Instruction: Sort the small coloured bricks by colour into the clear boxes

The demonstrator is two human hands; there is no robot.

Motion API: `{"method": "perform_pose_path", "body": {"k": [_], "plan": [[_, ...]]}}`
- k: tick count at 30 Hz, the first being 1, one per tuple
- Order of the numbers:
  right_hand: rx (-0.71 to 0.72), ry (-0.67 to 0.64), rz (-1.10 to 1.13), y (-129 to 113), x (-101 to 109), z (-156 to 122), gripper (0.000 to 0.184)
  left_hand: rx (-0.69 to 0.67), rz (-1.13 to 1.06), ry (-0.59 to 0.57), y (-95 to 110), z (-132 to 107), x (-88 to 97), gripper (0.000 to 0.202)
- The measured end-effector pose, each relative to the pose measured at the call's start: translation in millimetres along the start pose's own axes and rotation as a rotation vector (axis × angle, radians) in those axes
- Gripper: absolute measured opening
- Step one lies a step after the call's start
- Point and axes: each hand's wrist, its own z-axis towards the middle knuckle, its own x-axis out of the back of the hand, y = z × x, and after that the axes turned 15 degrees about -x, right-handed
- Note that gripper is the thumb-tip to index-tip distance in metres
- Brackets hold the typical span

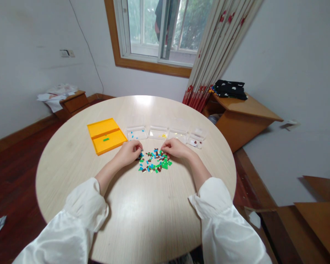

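Pile: small green, blue and brown plastic bricks (154, 164) on the round wooden worktop (143, 220), between both hands.
Left hand (129, 151): grip curled, touching the pile; cannot tell if holding.
Right hand (175, 147): the same.
Behind: orange plastic tray (106, 135), clear plastic boxes (165, 133).

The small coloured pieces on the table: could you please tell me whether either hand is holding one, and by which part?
It cannot be told: left hand and right hand both curl their fingers at the pile of pieces, hiding any hold.
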Motion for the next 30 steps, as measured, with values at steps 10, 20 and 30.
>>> {"method": "perform_pose_path", "body": {"k": [10, 20, 30], "plan": [[0.053, -0.167, 0.286, -1.7, -10.0, -0.3, 0.010, 0.137, 0.055, 0.141, -7.5, 0.4, 2.2, 0.017], [0.220, 0.188, -0.063, 1.6, -7.9, 8.8, 0.016, 0.218, 0.155, 0.085, -9.9, 1.1, 4.1, 0.029], [0.289, 0.168, -0.210, -2.7, -11.4, 7.1, 0.024, 0.171, 0.110, -0.055, -9.1, -0.1, 3.5, 0.028]]}}
